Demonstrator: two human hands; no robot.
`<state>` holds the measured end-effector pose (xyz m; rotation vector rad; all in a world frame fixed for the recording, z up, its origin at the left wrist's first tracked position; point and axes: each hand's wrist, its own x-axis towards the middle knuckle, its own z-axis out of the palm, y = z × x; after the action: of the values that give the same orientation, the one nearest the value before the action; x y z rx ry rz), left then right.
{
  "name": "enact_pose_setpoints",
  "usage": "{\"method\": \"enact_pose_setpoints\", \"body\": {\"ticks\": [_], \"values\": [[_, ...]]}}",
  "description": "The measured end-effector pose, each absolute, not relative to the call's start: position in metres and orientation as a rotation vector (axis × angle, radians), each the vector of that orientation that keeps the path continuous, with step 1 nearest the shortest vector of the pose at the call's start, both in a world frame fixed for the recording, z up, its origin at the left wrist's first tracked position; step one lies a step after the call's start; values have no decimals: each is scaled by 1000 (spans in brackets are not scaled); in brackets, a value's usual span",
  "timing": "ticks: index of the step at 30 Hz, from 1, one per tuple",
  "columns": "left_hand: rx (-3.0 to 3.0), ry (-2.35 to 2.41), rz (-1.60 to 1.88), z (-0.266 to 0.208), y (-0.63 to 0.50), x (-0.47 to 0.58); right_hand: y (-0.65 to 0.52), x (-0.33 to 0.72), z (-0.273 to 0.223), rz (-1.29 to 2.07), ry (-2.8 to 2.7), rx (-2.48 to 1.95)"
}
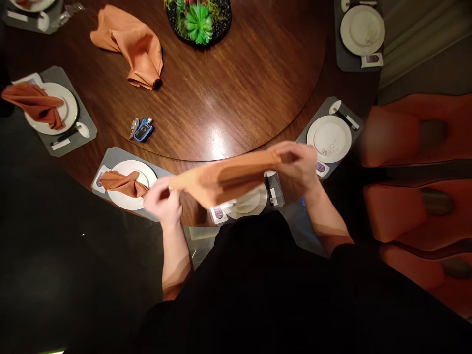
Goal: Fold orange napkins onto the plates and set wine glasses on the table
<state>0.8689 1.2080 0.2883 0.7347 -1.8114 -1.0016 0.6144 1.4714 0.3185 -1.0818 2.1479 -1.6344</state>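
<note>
An orange cloth napkin (224,176) stretches between my two hands, somewhat blurred by motion. My left hand (162,200) pinches one end, and my right hand (298,162) grips the other end, slightly higher. Below the cloth, a white plate (254,200) on a grey placemat (279,189) is partly covered from view. To the left, a folded orange napkin (125,183) lies on another white plate (150,172). Right of my right hand is a plate without a napkin (329,138), beside a white spoon (335,106).
Loose orange cloth (132,44) lies on the round wooden turntable (236,98), near a bowl of succulents (199,23) and some keys with a blue fob (143,130). Further left is another place setting with a folded napkin (40,105). Orange chairs (394,211) stand at the right.
</note>
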Motion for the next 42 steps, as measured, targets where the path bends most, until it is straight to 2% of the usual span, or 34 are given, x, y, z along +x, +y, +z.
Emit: {"method": "enact_pose_setpoints", "body": {"ticks": [3,6,11,14,18,21,24,26,30,33,42], "values": [[705,-1852,-1123,247,1168,816,1430,567,275,-1671,2192,-884],[733,-1828,-1281,186,1146,772,1402,535,208,-1659,2120,-676],[1085,-1846,-1640,68,1151,744,1402,534,86,-1491,2036,-356],[1191,-1984,-1712,33,1153,743,1410,541,46,-1397,2049,-311],[1089,-2059,-1587,38,1151,740,1412,534,36,-1269,2148,-504],[795,-2157,-1565,55,1153,729,1407,524,43,-1157,2295,-826],[349,-2579,-1539,64,1154,715,1403,517,50,-989,2245,-1184],[108,-2887,-1353,64,1152,706,1402,515,51,-853,2167,-1329],[-153,-3319,-828,63,1143,692,1402,508,48,-659,2087,-1478],[-290,-3467,-549,69,1137,684,1404,502,42,-609,2043,-1554],[-423,-3491,-315,90,1119,659,1408,489,26,-721,2027,-1585]]}}
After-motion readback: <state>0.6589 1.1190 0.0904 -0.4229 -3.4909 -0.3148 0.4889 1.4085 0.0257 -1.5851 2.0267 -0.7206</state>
